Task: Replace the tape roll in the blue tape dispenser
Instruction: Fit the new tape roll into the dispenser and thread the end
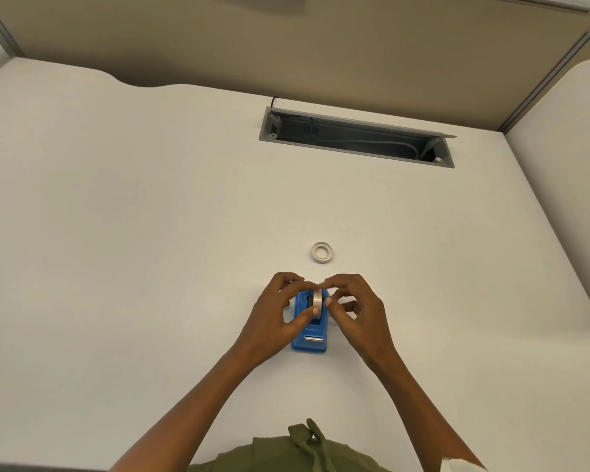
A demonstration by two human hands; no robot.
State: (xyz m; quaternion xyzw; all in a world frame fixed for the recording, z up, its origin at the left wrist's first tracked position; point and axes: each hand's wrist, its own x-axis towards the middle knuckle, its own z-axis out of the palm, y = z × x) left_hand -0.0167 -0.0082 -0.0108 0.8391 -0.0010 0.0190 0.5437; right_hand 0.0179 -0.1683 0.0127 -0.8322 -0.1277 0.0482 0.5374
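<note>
The blue tape dispenser (310,338) stands on the white desk, its cutter end toward me. A pale tape roll (317,299) sits upright in its cradle. My left hand (276,313) pinches the roll from the left, thumb on its near side and fingers over the top. My right hand (352,306) grips it from the right, fingertips meeting the left hand's above the roll. The far end of the dispenser is hidden behind my fingers. A second, thin white roll or bare core (322,252) lies flat on the desk just beyond my hands.
An open grey cable tray (355,137) is sunk into the desk at the back. A beige partition (286,46) closes the far side. A second desk surface (566,165) joins at the right.
</note>
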